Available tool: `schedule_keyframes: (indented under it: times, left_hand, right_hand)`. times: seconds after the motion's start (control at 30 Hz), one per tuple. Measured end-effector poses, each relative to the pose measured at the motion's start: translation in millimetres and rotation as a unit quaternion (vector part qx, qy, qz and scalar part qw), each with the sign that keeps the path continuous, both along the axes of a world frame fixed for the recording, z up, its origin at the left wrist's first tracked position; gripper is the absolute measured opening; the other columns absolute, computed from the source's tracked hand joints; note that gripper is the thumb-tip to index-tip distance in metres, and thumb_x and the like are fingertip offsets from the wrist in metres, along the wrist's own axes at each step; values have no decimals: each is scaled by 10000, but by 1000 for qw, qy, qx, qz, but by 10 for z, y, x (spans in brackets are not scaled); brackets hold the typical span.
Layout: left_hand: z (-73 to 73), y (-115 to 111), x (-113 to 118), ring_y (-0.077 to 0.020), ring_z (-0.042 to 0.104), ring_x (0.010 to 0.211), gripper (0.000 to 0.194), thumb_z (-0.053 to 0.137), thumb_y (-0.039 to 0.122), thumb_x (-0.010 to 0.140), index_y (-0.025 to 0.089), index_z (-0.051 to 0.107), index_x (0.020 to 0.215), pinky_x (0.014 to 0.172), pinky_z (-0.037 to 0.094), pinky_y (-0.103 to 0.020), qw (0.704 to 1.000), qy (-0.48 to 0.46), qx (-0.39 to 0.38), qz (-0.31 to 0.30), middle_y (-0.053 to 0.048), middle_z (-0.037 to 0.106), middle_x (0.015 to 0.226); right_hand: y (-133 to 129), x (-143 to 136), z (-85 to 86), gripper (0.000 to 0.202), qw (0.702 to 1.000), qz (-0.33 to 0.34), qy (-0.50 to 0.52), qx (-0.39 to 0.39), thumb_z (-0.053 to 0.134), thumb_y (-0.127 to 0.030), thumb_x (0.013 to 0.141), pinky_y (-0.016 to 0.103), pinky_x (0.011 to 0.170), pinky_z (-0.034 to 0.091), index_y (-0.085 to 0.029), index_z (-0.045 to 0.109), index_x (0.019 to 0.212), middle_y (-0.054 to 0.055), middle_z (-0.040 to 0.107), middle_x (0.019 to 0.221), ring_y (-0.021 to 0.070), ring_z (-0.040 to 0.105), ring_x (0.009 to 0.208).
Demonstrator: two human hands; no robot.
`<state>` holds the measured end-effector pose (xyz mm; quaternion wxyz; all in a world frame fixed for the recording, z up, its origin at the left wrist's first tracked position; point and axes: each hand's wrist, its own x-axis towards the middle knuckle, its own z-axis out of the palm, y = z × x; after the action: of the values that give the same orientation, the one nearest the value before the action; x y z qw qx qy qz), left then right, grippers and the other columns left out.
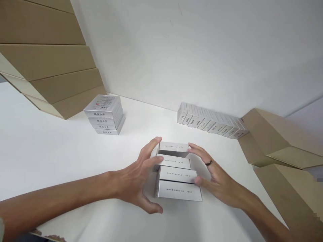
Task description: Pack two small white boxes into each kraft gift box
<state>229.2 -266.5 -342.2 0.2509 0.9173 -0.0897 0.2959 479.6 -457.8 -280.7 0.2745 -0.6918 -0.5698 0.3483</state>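
In front of me several small white boxes [172, 174] stand on edge in a short row, with printed narrow sides facing up. A gap shows behind the second box from the back. My left hand [137, 178] is at the row's left side, fingers spread and thumb stretched out near the front. Two of its fingertips are at the left ends of the two rear boxes. On the opposite side, my right hand [217, 174] has its fingers apart, fingertips at the rear box's right end and thumb at the right end of a nearer box.
A stack of white boxes [104, 114] stands at the left on the white table [141, 124]. A long row of similar boxes [212, 121] runs along the wall. Brown cardboard boxes [50, 60] are piled at far left; other cardboard boxes [285, 134] stand at right.
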Motion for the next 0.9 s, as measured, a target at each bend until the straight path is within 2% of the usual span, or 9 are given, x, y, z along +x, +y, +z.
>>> schedule_keyframes:
  times: [0.03, 0.13, 0.17, 0.23, 0.43, 0.53, 0.63, 0.73, 0.9]
  left_hand:
    - [28, -27, -30, -525, -18, 1540, 1327, 883, 624, 587, 340, 66, 1593, 1156, 237, -778, 999, -14, 39, 15, -178, -55, 1683]
    - [100, -123, -117, -444, 247, 1491, 907, 762, 584, 715, 259, 389, 1475, 1211, 190, -640, 980, -56, 185, 54, -162, 377, 1606]
    - [116, -151, -141, -412, 286, 1476, 818, 726, 565, 738, 235, 443, 1431, 1220, 180, -589, 971, -68, 218, 65, -152, 493, 1536]
    - [140, -188, -179, -377, 314, 1466, 728, 684, 534, 751, 203, 491, 1370, 1223, 165, -533, 963, -81, 247, 75, -149, 608, 1432]
    - [193, -217, -253, -353, 442, 1423, 515, 679, 339, 777, 197, 552, 1255, 1219, 129, -548, 966, -52, 245, 64, -160, 658, 1351]
    - [204, -245, -289, -344, 459, 1428, 506, 665, 257, 738, 221, 563, 1232, 1230, 104, -546, 964, -64, 248, 67, -135, 668, 1321]
    - [197, -280, -322, -310, 566, 1323, 592, 644, 181, 712, 247, 512, 1286, 1222, 163, -535, 972, -31, 224, 60, -150, 643, 1348]
    - [197, -307, -346, -289, 625, 1238, 646, 654, 175, 742, 266, 463, 1352, 1205, 229, -544, 976, -10, 215, 46, -166, 645, 1358]
    - [252, -326, -348, -279, 629, 1234, 553, 619, 157, 770, 258, 500, 1300, 1196, 265, -545, 975, -17, 217, 51, -154, 672, 1330]
  right_hand:
    - [-4, -47, -22, 684, 1000, -1, -15, 9, 549, -716, 919, 642, 1241, 280, -539, 314, 1537, -98, 50, 1733, 321, 118, 1596]
    - [29, -149, -27, 625, 996, 41, -59, 55, 367, -802, 925, 662, 1240, 261, -538, 436, 1488, -128, 15, 1723, 338, 40, 1596]
    - [42, -162, -19, 634, 994, 53, -72, 70, 318, -818, 920, 671, 1243, 241, -543, 456, 1475, -133, 24, 1718, 337, 16, 1594]
    - [63, -164, -7, 634, 990, 63, -86, 87, 259, -819, 921, 688, 1242, 223, -567, 446, 1472, -139, 46, 1711, 323, -4, 1589]
    - [105, -109, -10, 589, 993, 38, -93, 68, 263, -810, 932, 732, 1226, 213, -605, 431, 1458, -154, 56, 1702, 311, -9, 1580]
    - [130, -101, 6, 553, 994, 15, -89, 56, 292, -800, 942, 740, 1207, 257, -609, 455, 1435, -172, 41, 1699, 314, -15, 1579]
    - [156, -94, 22, 470, 994, 2, -102, 48, 394, -735, 967, 722, 1212, 276, -599, 495, 1405, -183, 36, 1696, 307, -9, 1580]
    - [181, -74, 13, 419, 994, -8, -97, 49, 412, -677, 993, 714, 1217, 282, -587, 515, 1389, -174, 62, 1693, 293, 10, 1580]
    - [223, -59, -36, 347, 991, -23, -112, 77, 470, -632, 997, 656, 1235, 310, -556, 575, 1319, -161, 128, 1680, 275, 85, 1572]
